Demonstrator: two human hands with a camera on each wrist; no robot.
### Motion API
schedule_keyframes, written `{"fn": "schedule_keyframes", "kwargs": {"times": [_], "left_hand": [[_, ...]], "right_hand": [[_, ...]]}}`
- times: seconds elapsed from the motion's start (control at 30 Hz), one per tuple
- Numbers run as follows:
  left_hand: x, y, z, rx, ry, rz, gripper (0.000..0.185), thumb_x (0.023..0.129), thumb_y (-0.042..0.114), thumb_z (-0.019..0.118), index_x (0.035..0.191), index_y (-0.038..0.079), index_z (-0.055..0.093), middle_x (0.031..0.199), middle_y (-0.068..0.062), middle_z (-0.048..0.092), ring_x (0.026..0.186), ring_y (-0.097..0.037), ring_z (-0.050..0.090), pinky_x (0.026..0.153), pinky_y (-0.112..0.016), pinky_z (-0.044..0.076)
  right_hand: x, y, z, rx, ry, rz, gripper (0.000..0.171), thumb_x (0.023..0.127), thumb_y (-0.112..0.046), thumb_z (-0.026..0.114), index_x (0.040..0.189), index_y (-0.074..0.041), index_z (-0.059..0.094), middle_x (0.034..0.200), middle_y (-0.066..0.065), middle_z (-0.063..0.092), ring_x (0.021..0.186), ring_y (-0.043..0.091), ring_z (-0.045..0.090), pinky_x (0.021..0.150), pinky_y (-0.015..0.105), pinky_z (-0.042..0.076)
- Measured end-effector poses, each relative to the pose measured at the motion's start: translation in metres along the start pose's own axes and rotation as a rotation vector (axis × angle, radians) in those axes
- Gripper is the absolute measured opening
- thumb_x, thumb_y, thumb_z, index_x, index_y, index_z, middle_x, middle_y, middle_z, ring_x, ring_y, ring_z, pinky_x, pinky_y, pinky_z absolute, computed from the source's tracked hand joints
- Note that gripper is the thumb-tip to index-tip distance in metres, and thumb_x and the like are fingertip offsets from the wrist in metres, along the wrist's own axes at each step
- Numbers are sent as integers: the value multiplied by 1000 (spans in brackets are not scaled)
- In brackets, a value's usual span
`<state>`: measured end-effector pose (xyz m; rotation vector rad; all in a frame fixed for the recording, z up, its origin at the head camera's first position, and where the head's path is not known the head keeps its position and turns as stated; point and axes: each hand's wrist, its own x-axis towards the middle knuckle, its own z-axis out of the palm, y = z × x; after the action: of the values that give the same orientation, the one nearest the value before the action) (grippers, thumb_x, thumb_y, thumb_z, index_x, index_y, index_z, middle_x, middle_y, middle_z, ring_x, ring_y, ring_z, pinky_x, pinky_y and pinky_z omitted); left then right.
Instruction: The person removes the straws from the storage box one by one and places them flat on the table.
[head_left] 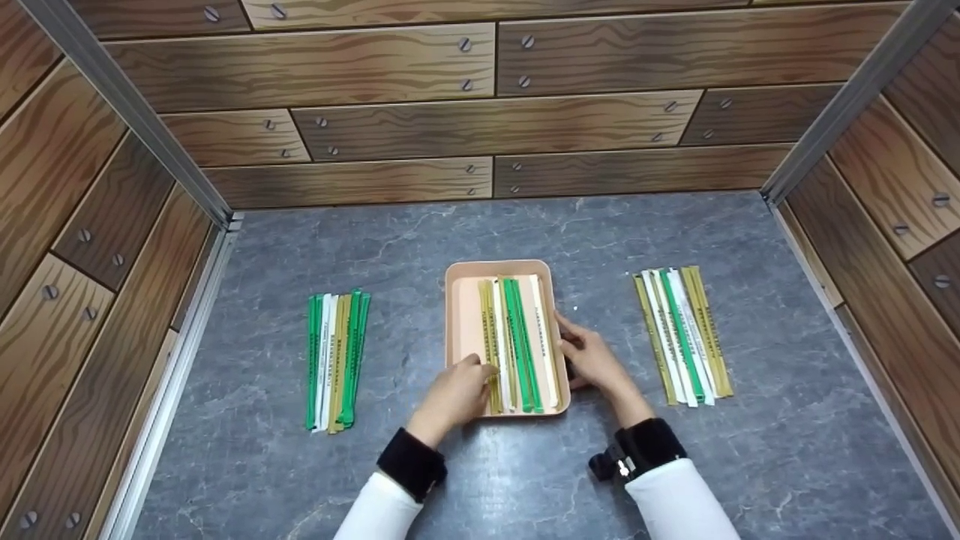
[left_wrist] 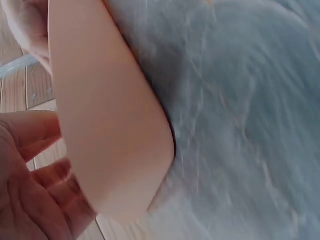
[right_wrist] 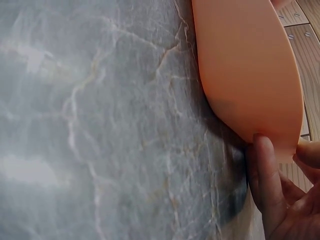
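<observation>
**Tray between both hands on grey stone**

On the grey marbled tabletop [head_left: 480, 480], the peach tray [head_left: 466, 315] of sticks [head_left: 514, 341] lies lengthwise away from the person. Left hand [head_left: 457, 394] rests, fingers curled, on its near-left end; right hand [head_left: 592, 358] grips its right rim, equally near.
</observation>
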<state>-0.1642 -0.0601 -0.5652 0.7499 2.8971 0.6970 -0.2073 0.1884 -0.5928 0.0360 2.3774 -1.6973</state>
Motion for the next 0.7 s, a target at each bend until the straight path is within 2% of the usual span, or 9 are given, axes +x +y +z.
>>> {"fn": "schedule_keyframes", "kwargs": {"times": [0.07, 0.4, 0.57, 0.7], "left_hand": [[2, 2, 4, 29, -13, -9, 14, 90, 6, 62, 98, 5, 73, 84, -10, 59, 68, -23, 58, 59, -37, 53], [9, 5, 13, 105, -26, -99, 9, 87, 5, 63, 90, 1, 70, 80, -12, 60, 67, -27, 61, 57, -41, 53], [11, 6, 17, 109, 6, -167, 6, 80, -1, 65, 85, -1, 67, 80, -15, 62, 68, -31, 63, 56, -43, 54], [13, 9, 20, 92, 31, -238, 7, 78, -3, 66, 84, -1, 67, 80, -16, 62, 69, -32, 64, 57, -44, 54]], "right_hand": [[1, 1, 0, -24, 5, -27, 54, 98, -2, 54, 149, -13, 41, 119, 28, 60, 93, 33, 64, 58, 41, 59], [1, 1, -1, -25, -7, 3, 54, 99, -5, 55, 150, -16, 41, 123, 27, 59, 96, 33, 63, 53, 42, 58], [1, 1, -3, -15, -28, -31, 54, 99, -4, 54, 150, -12, 40, 123, 29, 58, 97, 34, 63, 58, 42, 59], [2, 2, -3, -9, -31, -32, 54, 99, -3, 54, 150, -11, 40, 122, 29, 59, 94, 33, 64, 56, 43, 58]]}}
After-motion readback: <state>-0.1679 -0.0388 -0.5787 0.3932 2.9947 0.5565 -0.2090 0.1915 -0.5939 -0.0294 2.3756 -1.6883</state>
